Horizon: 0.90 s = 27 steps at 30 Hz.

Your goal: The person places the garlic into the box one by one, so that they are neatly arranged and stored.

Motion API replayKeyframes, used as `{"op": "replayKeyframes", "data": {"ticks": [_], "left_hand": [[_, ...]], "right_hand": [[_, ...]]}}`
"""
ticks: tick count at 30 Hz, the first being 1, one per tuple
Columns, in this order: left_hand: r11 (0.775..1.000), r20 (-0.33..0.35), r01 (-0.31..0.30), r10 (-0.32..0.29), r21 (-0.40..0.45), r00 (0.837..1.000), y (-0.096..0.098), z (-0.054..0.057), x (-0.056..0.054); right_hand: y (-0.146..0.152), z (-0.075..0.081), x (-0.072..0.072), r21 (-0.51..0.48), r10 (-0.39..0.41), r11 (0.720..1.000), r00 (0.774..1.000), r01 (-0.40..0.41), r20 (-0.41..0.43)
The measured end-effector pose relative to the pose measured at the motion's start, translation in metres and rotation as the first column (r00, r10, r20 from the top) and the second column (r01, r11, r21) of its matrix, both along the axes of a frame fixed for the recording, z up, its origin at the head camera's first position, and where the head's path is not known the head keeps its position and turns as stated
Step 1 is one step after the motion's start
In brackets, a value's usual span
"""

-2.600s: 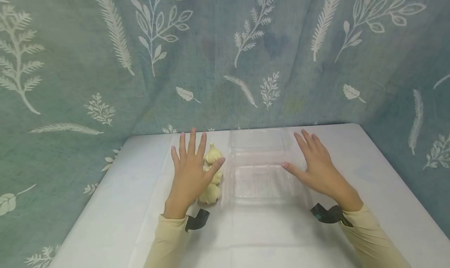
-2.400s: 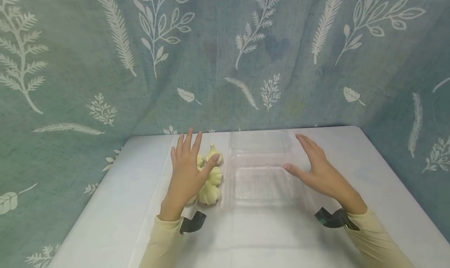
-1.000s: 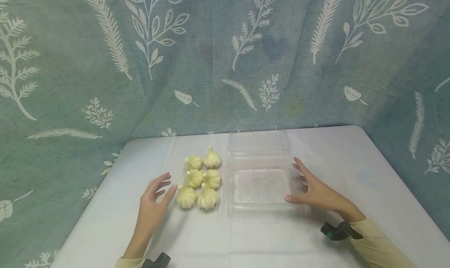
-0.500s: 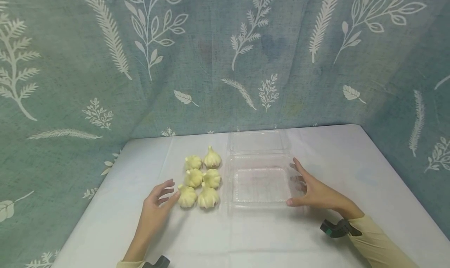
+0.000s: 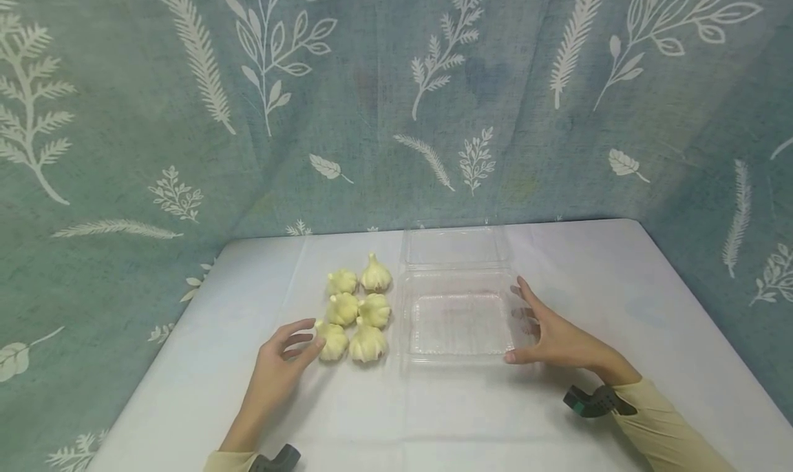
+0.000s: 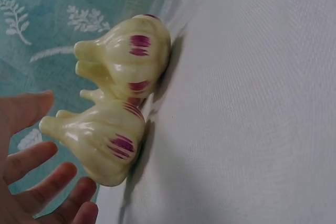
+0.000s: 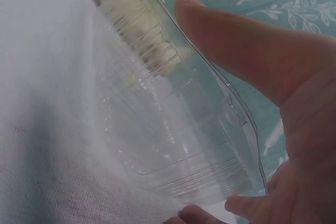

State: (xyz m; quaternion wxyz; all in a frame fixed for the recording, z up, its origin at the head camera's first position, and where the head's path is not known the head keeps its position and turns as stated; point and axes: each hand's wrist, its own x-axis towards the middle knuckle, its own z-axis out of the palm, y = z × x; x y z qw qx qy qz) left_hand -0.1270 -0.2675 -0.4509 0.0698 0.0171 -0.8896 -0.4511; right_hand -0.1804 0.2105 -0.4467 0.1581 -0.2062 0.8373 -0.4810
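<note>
Several pale garlic bulbs (image 5: 367,342) stand in two columns left of centre in the head view. My left hand (image 5: 281,362) reaches to the nearest left bulb (image 5: 332,341), thumb and bent fingers spread on either side of its stem. In the left wrist view, this garlic bulb (image 6: 100,145) has purple streaks, and gaps show between it and the fingers. A clear plastic container (image 5: 458,357) lies right of the bulbs with its lid (image 5: 455,246) folded back. My right hand (image 5: 557,338) holds its right side, thumb (image 7: 231,38) along the rim and fingers round the corner.
A white cloth (image 5: 347,424) covers the table. Behind it hangs a blue-green curtain (image 5: 372,80) with white leaf prints, which also runs along both sides. Dark wrist cameras (image 5: 597,402) sit by the cream sleeves.
Both hands were raised with fingers spread, then came down. The right settled at the container's side; the left dropped beside the bulbs and has edged right to the nearest left one.
</note>
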Motion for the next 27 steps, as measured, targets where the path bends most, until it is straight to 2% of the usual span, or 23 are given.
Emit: {"op": "replayKeyframes", "data": {"ticks": [14,20,27], "left_hand": [[0.999,-0.015,-0.033,0.032,-0.032,0.999,0.0080,0.0025,-0.0026],[0.998,0.011,-0.052,0.053,-0.046,0.999,0.0066,-0.0005,-0.0049],[0.998,0.008,-0.055,0.056,-0.037,0.998,0.0069,-0.0053,-0.0064]], "right_hand": [[-0.0004,-0.0017,-0.0024,0.019,-0.004,1.000,1.000,0.004,-0.009],[-0.0001,-0.0037,-0.0039,0.006,-0.010,1.000,1.000,0.010,-0.008],[-0.0008,-0.0036,-0.0031,0.018,-0.015,1.000,1.000,0.015,-0.004]]}}
